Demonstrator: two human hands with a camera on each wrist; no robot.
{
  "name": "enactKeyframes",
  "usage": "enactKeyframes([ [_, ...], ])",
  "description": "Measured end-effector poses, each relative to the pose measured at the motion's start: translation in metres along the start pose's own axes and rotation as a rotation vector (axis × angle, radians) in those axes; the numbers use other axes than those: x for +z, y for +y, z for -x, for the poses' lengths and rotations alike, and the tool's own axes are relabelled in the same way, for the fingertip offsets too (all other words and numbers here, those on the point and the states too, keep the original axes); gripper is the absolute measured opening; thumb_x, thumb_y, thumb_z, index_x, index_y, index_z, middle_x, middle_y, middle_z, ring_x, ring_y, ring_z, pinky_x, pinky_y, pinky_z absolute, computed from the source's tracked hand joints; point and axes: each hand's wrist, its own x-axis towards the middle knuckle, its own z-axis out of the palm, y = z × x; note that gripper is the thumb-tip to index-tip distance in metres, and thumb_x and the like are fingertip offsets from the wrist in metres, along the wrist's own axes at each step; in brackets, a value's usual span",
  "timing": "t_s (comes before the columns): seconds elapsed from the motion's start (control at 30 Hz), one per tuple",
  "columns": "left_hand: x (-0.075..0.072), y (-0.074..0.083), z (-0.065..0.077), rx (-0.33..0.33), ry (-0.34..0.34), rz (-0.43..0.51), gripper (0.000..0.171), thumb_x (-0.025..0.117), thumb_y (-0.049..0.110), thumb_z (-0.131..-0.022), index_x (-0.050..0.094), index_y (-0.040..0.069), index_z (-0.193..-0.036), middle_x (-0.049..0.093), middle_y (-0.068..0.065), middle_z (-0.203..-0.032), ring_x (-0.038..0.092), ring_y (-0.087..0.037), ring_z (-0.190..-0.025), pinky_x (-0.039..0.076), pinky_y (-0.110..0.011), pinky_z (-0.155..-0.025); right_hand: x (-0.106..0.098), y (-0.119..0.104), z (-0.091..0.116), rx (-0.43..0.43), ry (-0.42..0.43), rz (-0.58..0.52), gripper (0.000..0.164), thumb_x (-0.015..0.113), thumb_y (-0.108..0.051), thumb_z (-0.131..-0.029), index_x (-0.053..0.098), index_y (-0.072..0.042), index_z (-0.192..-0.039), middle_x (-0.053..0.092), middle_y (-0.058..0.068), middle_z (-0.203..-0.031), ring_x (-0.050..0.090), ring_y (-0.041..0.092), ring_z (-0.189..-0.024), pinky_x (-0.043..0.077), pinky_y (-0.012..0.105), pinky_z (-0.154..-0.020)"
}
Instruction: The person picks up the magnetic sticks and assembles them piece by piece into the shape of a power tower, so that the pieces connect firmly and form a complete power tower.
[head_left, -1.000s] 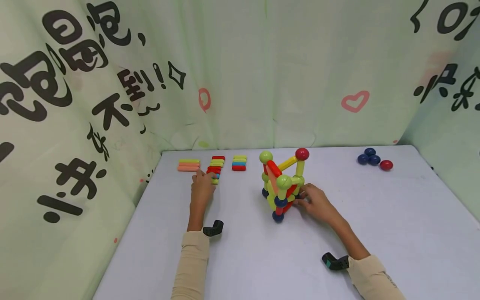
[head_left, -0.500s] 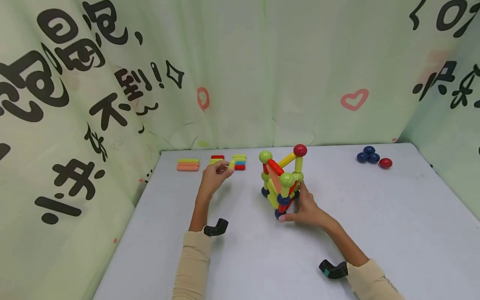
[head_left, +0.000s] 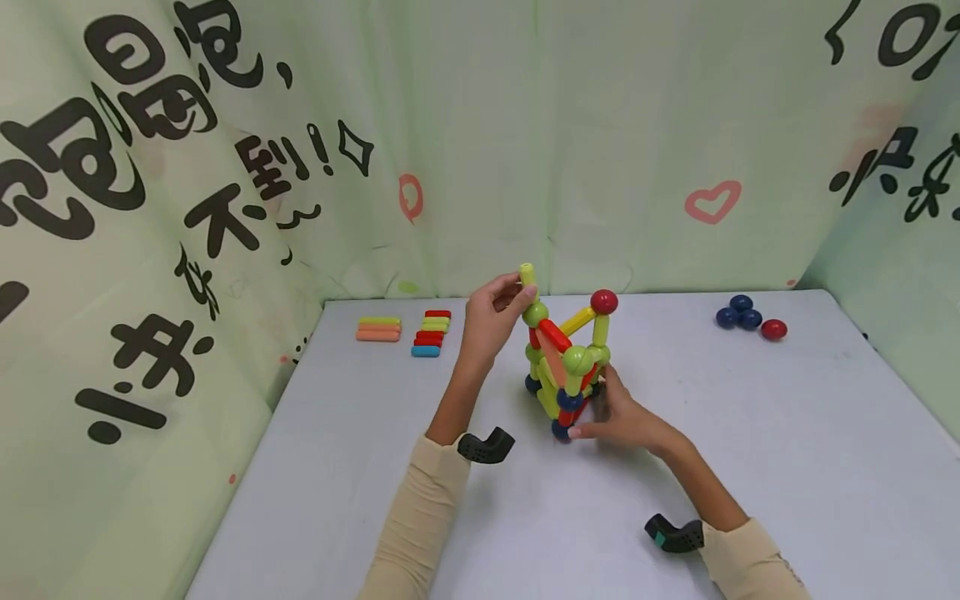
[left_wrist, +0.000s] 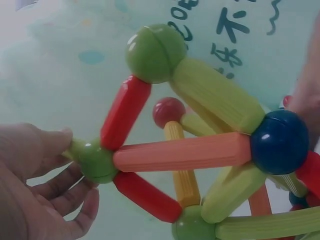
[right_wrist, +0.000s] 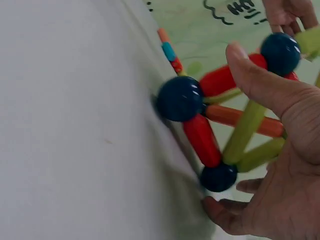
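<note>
A ball-and-rod toy structure (head_left: 555, 358) stands on the table, built of green, red and blue balls joined by coloured rods. My left hand (head_left: 491, 321) pinches a short yellow-green rod (head_left: 527, 274) upright on top of the green ball (head_left: 536, 314) at its upper left. In the left wrist view, the rod's end meets that green ball (left_wrist: 97, 161), thumb and a finger around it. My right hand (head_left: 630, 421) holds the structure low on its right side. In the right wrist view its thumb lies by a red rod (right_wrist: 217, 82), with fingertips near a blue ball (right_wrist: 218, 177).
Yellow and orange rods (head_left: 378, 330) lie at the table's back left. Beside them is a column of red, yellow and blue rods (head_left: 427, 340). Several blue balls (head_left: 738, 313) and a red ball (head_left: 774, 330) sit at the back right. A printed curtain (head_left: 480, 167) hangs behind.
My left hand picked up a yellow-green rod from the loose rods and carried it right, onto the structure's top left green ball. My right hand moved its thumb round to the structure's front base.
</note>
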Motion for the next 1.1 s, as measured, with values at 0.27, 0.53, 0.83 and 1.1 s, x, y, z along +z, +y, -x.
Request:
enactKeyframes([
  [0.27, 0.012, -0.002, -0.004, 0.032, -0.117, -0.041, 0.047, 0.052, 0.034, -0.101, 0.053, 0.006, -0.139, 0.070, -0.012, -0.111, 0.063, -0.020, -0.111, 0.052, -0.029, -0.097, -0.051, -0.023, -0.004, -0.093, 0.165, -0.077, 0.070, 0.055, -0.025, -0.101, 0.014, -0.011, -0.157, 0.031, 0.026, -0.153, 0.027, 0.046, -0.142, 0.034, 0.062, -0.107],
  [0.53, 0.026, 0.003, -0.009, -0.075, -0.215, -0.164, 0.037, 0.055, 0.036, -0.100, 0.065, 0.016, -0.129, 0.072, -0.008, -0.109, 0.068, -0.017, -0.098, 0.056, -0.027, -0.083, -0.044, -0.047, -0.027, -0.168, 0.521, -0.164, 0.053, 0.052, -0.039, -0.100, 0.047, -0.007, -0.143, 0.059, 0.011, -0.128, 0.054, 0.016, -0.124, 0.047, 0.012, -0.093],
  [0.83, 0.031, 0.007, -0.012, -0.136, -0.277, -0.223, 0.030, 0.059, 0.035, -0.097, 0.070, 0.020, -0.121, 0.067, -0.005, -0.120, 0.059, -0.016, -0.102, 0.054, -0.025, -0.078, -0.036, -0.048, -0.030, -0.212, 0.594, -0.297, 0.050, 0.055, -0.032, -0.100, 0.049, -0.004, -0.141, 0.058, -0.009, -0.117, 0.055, -0.003, -0.110, 0.047, 0.008, -0.089],
  [1.1, 0.031, 0.000, -0.015, -0.123, -0.285, -0.190, 0.042, 0.051, 0.046, -0.099, 0.065, 0.018, -0.127, 0.065, -0.004, -0.126, 0.057, -0.020, -0.118, 0.052, -0.036, -0.096, -0.031, -0.046, -0.031, -0.172, 0.583, -0.252, 0.052, 0.050, -0.038, -0.101, 0.045, -0.010, -0.145, 0.057, 0.016, -0.134, 0.056, 0.004, -0.114, 0.048, 0.012, -0.092],
])
